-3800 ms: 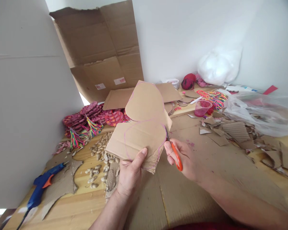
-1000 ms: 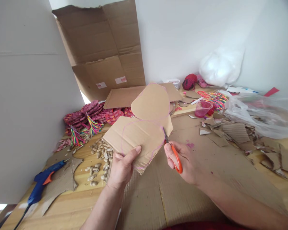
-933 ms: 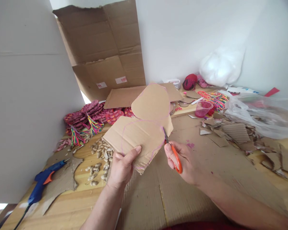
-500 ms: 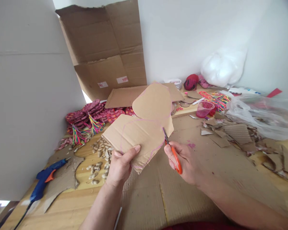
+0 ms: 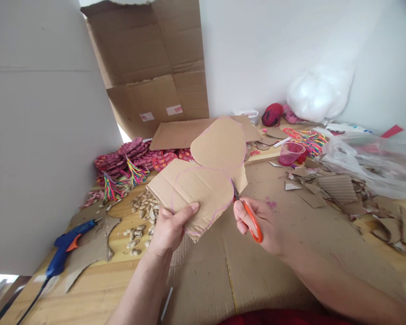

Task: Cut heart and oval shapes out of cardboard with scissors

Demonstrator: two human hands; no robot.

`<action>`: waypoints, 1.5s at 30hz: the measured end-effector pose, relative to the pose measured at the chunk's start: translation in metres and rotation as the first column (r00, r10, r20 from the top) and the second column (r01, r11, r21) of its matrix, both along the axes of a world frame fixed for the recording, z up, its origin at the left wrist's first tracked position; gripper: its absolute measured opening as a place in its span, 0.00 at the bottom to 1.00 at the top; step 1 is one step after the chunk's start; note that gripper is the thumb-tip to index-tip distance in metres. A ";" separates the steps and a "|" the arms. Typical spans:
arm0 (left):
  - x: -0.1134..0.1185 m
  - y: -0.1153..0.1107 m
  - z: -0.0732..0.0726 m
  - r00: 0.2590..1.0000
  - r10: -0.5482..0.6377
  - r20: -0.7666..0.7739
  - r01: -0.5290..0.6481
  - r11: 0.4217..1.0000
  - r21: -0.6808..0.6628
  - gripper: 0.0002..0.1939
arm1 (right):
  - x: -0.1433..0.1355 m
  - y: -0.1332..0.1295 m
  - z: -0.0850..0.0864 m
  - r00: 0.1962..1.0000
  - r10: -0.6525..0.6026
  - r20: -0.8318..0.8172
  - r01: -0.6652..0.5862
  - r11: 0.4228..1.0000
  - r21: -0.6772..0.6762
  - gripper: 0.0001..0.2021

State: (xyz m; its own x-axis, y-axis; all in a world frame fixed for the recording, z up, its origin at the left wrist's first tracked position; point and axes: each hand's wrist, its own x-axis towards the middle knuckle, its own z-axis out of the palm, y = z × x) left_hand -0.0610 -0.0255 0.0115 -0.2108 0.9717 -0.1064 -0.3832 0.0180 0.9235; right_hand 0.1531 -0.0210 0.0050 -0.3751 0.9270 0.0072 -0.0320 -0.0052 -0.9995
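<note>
My left hand [image 5: 174, 225] grips the lower left edge of a piece of cardboard [image 5: 206, 185], thumb on top and fingers underneath. Purple outlines run over the cardboard, and its upper part is a rounded lobe cut along the line. Orange-handled scissors [image 5: 252, 221] are in my right hand [image 5: 262, 223], fingers wrapped about the handles. Their dark blades lie at the right edge of the cardboard, on the purple line below the lobe. The blades look nearly closed, and part of them is hidden by the cardboard.
At left a blue glue gun [image 5: 66, 246] lies on cut cardboard [image 5: 91, 248], near peanut shells [image 5: 144, 210]. Cardboard scraps [image 5: 334, 187], a pink plastic cup [image 5: 291, 153] and a clear plastic bag [image 5: 362, 158] are at right. A large cardboard sheet [image 5: 203, 284] covers the table below my hands.
The whole view has shifted slightly. The scissors' blades are still at the cardboard's right edge, the handles tilted a little further to the right. Both hands keep their hold.
</note>
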 end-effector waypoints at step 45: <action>-0.009 0.001 0.008 0.999 -0.048 -0.008 0.047 0.998 -0.046 0.42 | -0.002 -0.008 -0.007 1.000 -0.027 -0.016 0.026 0.997 -0.069 0.25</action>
